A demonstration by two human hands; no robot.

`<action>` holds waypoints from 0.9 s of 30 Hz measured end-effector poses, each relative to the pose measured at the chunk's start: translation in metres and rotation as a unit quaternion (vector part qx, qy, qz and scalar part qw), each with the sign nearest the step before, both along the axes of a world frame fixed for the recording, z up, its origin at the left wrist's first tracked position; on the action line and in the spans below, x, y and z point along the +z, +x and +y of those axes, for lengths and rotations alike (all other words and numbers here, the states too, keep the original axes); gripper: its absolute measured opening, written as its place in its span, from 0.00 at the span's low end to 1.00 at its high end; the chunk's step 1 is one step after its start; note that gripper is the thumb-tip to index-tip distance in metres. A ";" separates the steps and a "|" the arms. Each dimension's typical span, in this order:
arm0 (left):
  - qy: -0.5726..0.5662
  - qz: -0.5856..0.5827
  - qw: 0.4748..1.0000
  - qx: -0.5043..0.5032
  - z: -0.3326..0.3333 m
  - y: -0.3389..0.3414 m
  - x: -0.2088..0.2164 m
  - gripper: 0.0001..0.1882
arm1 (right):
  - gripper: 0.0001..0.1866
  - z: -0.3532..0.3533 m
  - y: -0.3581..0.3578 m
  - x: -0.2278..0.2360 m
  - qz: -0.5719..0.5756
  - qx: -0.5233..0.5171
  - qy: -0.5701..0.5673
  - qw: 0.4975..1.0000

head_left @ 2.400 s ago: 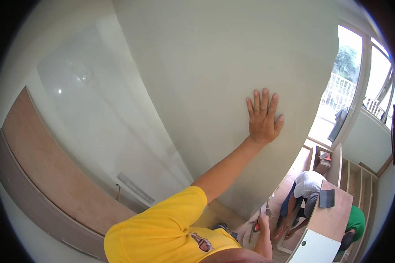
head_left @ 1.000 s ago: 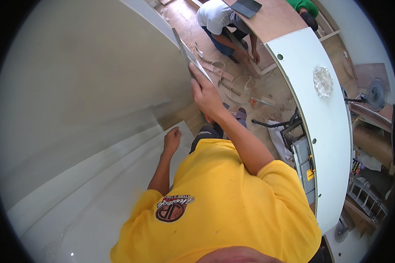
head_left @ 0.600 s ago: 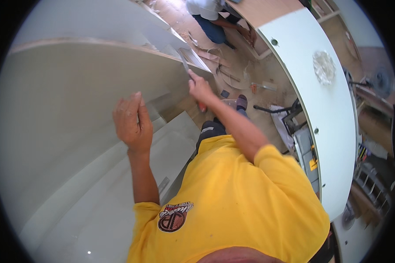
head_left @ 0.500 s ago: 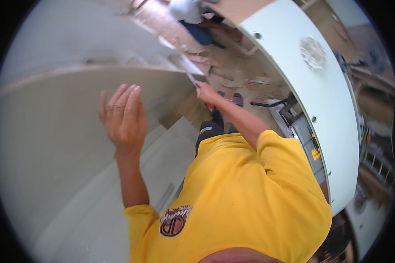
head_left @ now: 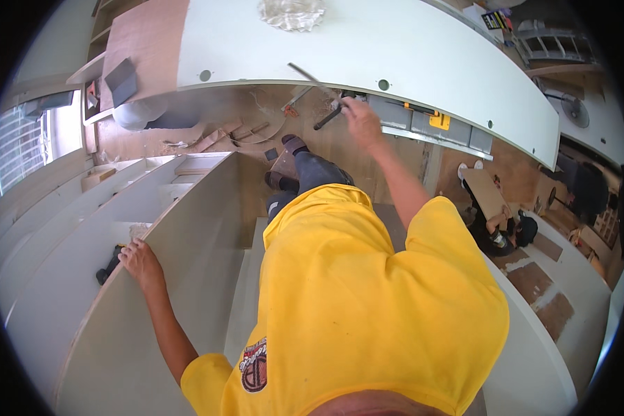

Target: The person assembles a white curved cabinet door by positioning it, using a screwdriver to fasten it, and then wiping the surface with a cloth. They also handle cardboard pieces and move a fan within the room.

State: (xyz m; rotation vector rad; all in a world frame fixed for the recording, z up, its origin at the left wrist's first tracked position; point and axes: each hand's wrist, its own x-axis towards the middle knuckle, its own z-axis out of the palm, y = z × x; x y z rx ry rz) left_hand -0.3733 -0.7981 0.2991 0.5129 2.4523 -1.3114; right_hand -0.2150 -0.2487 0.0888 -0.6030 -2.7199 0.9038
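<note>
My right hand [head_left: 362, 123] is closed round one end of a long, thin, flat grey metal bar [head_left: 312, 78]. The bar points up and left over the edge of a white worktop [head_left: 451, 59]; whether it touches that is unclear. At lower left my left hand [head_left: 142, 263] rests on the top edge of an upright light-grey cabinet panel [head_left: 170, 277], its fingers bent over the far side. Just beyond those fingers a black and yellow power tool [head_left: 109, 265] sits against the panel, partly hidden.
Crumpled clear plastic [head_left: 291, 12] lies on the worktop. Below its edge stands a grey toolbox [head_left: 423, 125] with a yellow latch. Wood offcuts [head_left: 218, 137] litter the floor. One person [head_left: 140, 113] crouches at upper left; another [head_left: 509, 236] works at right beside a brown board [head_left: 484, 191].
My left hand has come down from raised and spread onto the panel's top edge. The view has turned, and my right hand has swung with the bar from beside the panel toward the worktop.
</note>
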 end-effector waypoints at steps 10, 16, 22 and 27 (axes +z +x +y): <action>0.092 -0.018 0.992 -0.079 -0.002 0.017 -0.018 0.16 | 0.12 0.143 0.131 -0.010 -0.117 0.020 0.087 0.989; 0.066 -0.035 0.997 0.033 0.024 0.017 -0.023 0.18 | 0.12 0.194 0.179 -0.020 -0.137 0.000 0.139 0.981; 0.106 -0.079 0.991 0.006 0.003 0.012 -0.017 0.20 | 0.15 0.207 0.186 -0.042 -0.156 -0.098 0.294 0.938; 0.072 -0.089 0.993 0.029 0.017 0.020 -0.014 0.21 | 0.19 0.185 0.163 -0.039 -0.079 -0.132 0.256 0.954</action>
